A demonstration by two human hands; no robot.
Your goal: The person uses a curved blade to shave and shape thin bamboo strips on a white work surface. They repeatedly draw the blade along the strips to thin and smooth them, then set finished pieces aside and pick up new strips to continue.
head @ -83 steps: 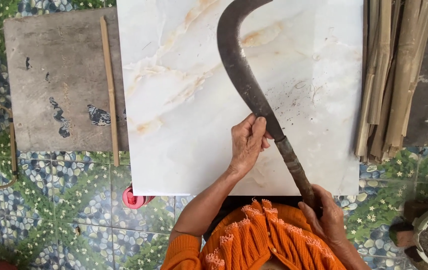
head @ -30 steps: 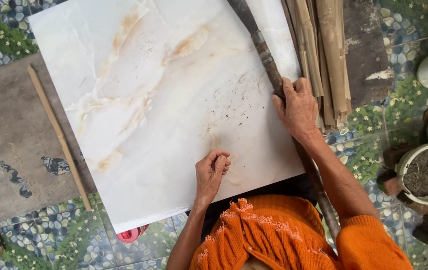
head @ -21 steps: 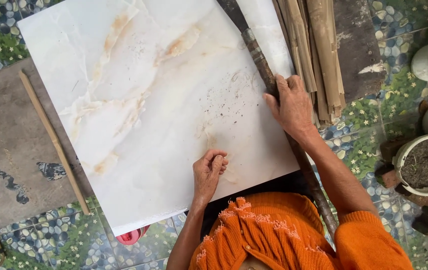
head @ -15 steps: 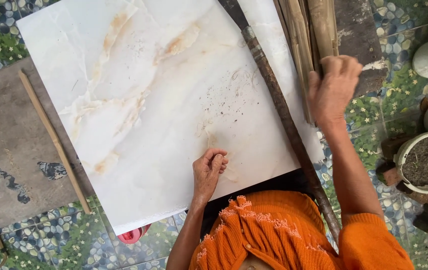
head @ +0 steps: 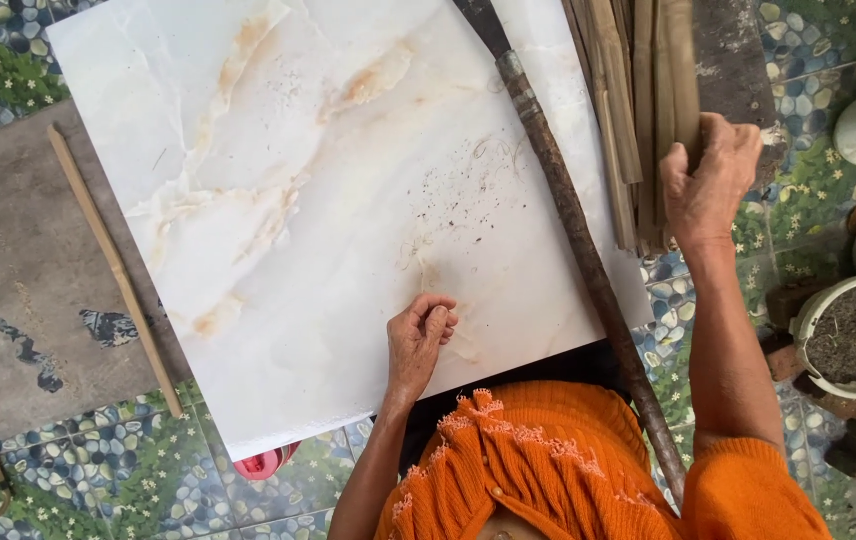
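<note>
Marble slab (head: 278, 200) under left hand (head: 420, 340); right hand (head: 710, 180) grips bamboo strips (head: 648, 90).

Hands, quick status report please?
Right hand gripping bamboo strips. Left hand curled, resting on marble tile. Long tool lying between them.
</note>
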